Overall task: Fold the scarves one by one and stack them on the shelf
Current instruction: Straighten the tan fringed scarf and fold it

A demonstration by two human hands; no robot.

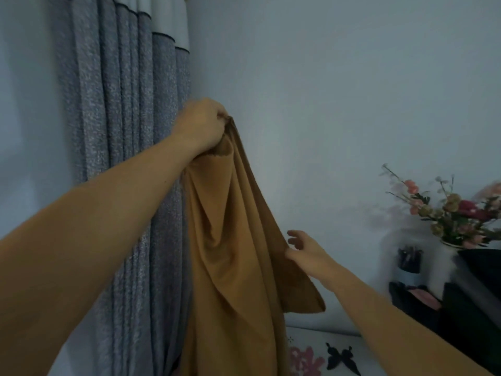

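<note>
One scarf [233, 240] hangs from the left hand [202, 126] (grip clamped); right hand [303, 248], fingers apart, touches its edge.

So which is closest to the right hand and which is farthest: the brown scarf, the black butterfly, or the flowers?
From the right hand:
1. Brown scarf, touching its thumb on the left.
2. Black butterfly, below on the white surface.
3. Flowers, far off to the right.
</note>
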